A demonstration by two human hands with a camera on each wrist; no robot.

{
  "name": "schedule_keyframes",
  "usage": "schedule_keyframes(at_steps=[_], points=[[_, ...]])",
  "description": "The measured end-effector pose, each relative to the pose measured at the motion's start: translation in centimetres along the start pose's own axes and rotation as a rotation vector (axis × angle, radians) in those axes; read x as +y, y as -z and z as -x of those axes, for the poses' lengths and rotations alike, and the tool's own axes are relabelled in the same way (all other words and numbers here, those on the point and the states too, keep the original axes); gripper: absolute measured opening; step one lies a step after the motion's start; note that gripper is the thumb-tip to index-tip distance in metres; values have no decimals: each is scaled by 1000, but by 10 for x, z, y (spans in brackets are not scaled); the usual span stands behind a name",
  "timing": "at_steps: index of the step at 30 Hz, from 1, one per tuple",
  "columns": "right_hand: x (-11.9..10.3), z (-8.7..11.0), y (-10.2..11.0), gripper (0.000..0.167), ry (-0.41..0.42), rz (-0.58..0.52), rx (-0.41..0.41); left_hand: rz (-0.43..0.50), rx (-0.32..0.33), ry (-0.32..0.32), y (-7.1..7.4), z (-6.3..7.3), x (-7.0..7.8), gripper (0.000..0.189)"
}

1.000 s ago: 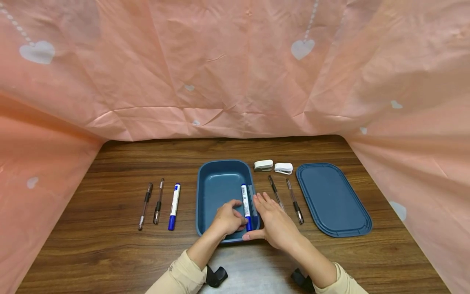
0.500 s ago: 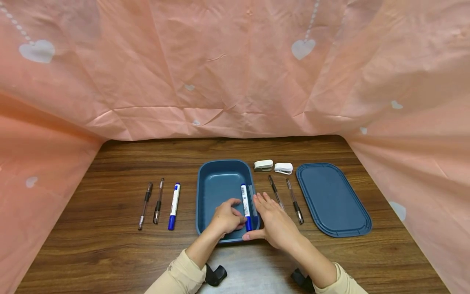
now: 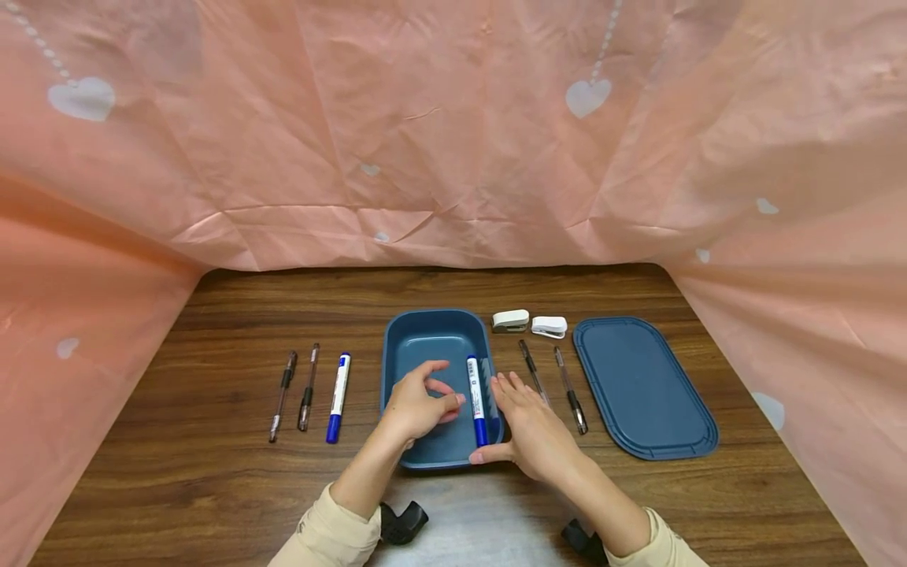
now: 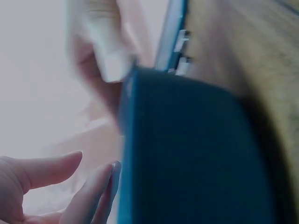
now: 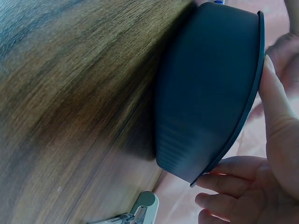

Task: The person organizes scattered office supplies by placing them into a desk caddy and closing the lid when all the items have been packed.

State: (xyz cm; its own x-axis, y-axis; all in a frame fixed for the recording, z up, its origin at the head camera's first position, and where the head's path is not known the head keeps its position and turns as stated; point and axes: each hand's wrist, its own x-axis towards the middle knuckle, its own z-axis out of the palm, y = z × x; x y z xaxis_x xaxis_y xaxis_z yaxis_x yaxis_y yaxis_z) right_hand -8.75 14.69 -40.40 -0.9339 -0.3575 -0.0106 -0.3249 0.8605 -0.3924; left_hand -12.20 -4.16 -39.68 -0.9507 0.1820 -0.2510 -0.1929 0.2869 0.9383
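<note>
A blue-capped white marker (image 3: 476,400) lies lengthwise inside the blue plastic box (image 3: 386,358), along its right wall. My left hand (image 3: 420,403) hovers over the middle of the box with thumb and fingers apart, a little left of the marker and holding nothing. In the left wrist view, its fingers (image 4: 51,170) show beside the box wall. My right hand (image 3: 534,433) rests at the near right corner: the thumb lies on the near rim and the straight fingers touch the right rim. The right wrist view shows this thumb (image 5: 275,95) along the rim.
Left of the box lie another blue-capped marker (image 3: 338,398) and two pens, one with a clear barrel (image 3: 308,387). On the right are two more pens (image 3: 570,391), a blue lid (image 3: 645,386), and two small white staplers (image 3: 510,320). Pink cloth (image 3: 453,142) surrounds the table.
My left hand has let go of the marker in the box and moved up and left from it. The right hand stays at the box's corner.
</note>
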Motion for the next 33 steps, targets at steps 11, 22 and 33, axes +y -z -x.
schedule_keyframes(at_steps=[11, 22, 33], points=[[0, 0, 0, 105, -1, -3, 3, 149, 37, -61, 37, 29, 39, 62], [-2, 0, 1, 105, -6, -4, -15, 142, 95, -193, 85, 64, 60, 67], [-1, 0, 1, 104, -11, 0, -28, 5, 187, -385, 130, 86, 58, 67]])
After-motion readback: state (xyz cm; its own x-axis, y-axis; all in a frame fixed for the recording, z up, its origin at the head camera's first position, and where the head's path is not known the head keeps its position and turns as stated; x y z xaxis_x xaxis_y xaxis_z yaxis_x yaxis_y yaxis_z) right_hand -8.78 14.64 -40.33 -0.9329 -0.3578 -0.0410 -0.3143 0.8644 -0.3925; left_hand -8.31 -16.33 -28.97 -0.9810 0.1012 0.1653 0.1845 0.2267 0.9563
